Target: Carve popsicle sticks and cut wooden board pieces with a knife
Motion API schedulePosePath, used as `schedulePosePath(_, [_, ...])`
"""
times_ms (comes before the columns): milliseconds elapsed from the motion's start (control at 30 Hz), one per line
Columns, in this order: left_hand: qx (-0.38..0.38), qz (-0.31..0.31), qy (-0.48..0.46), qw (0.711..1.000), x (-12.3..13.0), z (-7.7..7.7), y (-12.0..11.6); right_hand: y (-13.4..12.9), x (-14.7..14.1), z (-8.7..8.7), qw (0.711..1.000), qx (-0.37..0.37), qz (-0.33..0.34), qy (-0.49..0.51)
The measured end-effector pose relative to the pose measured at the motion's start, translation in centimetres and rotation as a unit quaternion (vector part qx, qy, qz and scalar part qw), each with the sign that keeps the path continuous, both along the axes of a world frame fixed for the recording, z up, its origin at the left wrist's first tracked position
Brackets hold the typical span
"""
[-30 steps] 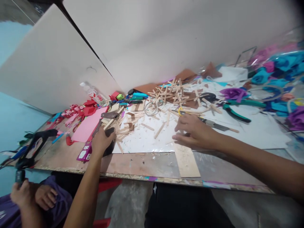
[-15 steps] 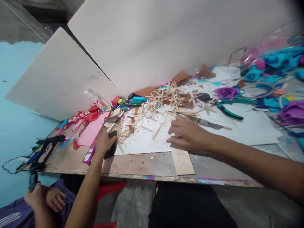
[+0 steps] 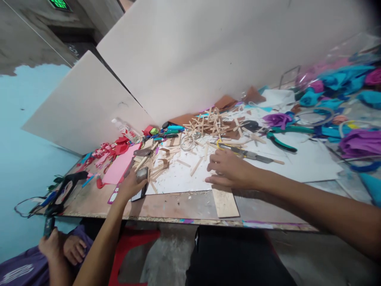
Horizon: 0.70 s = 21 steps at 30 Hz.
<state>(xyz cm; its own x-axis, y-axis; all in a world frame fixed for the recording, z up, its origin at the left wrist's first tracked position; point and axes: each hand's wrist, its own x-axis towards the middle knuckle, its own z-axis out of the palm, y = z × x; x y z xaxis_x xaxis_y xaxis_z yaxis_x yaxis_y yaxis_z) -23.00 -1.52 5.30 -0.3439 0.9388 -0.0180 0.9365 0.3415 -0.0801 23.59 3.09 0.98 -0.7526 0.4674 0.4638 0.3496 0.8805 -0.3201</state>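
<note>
My left hand is closed around the edge of a dark, flat phone, whose face catches the light at the table's front left. My right hand rests over the top end of a flat wooden piece, fingers bent and apart, gripping nothing visible. Just beyond its knuckles lies a craft knife with a yellow-and-black handle and grey body. Loose wooden sticks lie on the white sheet between my hands. A purple packet is partly hidden by my left hand.
A heap of sticks lies at the back, with green-handled pliers to its right. Blue and purple paper flowers crowd the right. Pink sheets lie left. Another person's hands are at lower left. White boards stand behind.
The phone in my left hand has turned from dark to a lighter, reflecting face and tilted. My right hand stays over the wooden piece. The view has shifted slightly.
</note>
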Motion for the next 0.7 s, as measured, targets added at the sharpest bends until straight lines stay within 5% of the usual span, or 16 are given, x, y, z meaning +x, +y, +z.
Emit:
schedulePosePath(267, [-0.014,0.028,-0.038,0.999,0.0,1.1,0.5,0.0,0.0,-0.2,1.000,0.007,0.008,-0.011])
schedulePosePath(533, [0.072,0.025,-0.028,0.997,2.1,0.8,-0.2,-0.1,-0.2,-0.2,0.999,-0.006,0.008,-0.031])
schedulePosePath(700, [0.147,0.013,-0.032,0.989,3.4,2.1,-0.7,-0.2,-0.2,0.1,0.999,-0.022,0.014,-0.019])
